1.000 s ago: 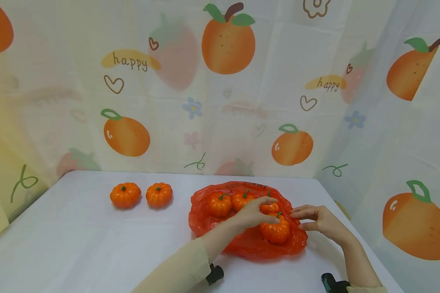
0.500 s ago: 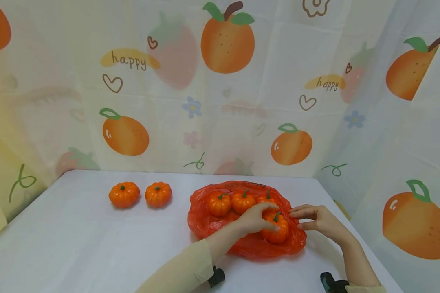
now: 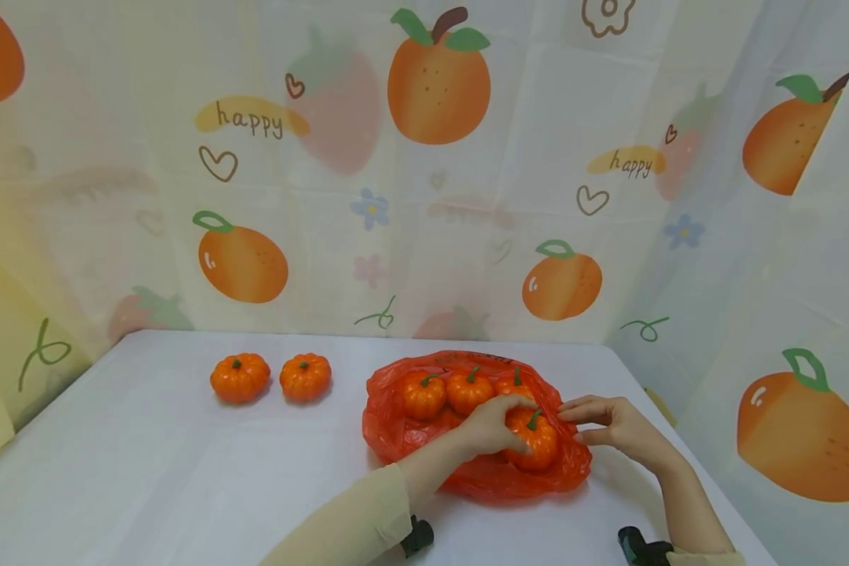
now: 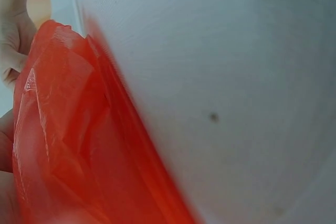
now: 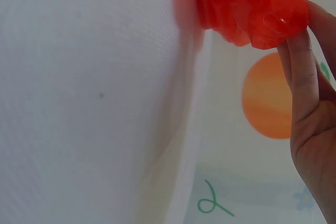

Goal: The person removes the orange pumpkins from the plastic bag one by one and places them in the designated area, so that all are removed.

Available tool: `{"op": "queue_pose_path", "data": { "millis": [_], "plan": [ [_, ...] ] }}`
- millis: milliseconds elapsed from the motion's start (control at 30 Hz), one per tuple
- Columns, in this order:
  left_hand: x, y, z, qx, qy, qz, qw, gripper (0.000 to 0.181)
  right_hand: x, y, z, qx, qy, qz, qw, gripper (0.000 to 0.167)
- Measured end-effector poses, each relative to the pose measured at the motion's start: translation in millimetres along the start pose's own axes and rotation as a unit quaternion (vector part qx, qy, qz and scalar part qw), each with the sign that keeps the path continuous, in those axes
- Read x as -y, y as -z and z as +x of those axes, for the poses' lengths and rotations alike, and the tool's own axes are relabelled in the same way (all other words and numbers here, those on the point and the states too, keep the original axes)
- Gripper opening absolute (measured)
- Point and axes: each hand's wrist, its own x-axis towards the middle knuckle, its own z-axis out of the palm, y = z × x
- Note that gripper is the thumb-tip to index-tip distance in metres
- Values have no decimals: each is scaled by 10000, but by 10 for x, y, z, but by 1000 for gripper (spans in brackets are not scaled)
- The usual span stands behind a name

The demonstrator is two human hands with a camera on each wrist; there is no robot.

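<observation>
A red plastic bag (image 3: 467,479) lies spread on the table, its mouth facing up. Inside are several small orange pumpkins, among them one at the back left (image 3: 424,395) and one at the front right (image 3: 540,445). My left hand (image 3: 491,428) reaches over the bag, its fingers and thumb curled round the front right pumpkin. At the bag's right edge my right hand (image 3: 611,424) holds the rim between fingers and thumb. The right wrist view shows the right hand (image 5: 315,108) against the bag (image 5: 252,3); in the left wrist view the bag (image 4: 79,129) hides most of the left hand.
Two more orange pumpkins, one (image 3: 240,378) and another (image 3: 306,377), stand on the white table (image 3: 148,472) left of the bag. A curtain (image 3: 431,204) printed with fruit hangs behind the table's back edge.
My left hand has moved slightly down, from above the front right pumpkin to its left side, and its fingers have closed round it. The right hand stays at the bag's edge.
</observation>
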Motion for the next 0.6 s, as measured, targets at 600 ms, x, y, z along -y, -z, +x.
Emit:
{"op": "queue_pose_path", "data": {
  "millis": [600],
  "plan": [
    [22, 38, -53, 218, 88, 241, 9994, 66, 12, -1, 10, 32, -119, -39, 9999, 33]
  ]
}}
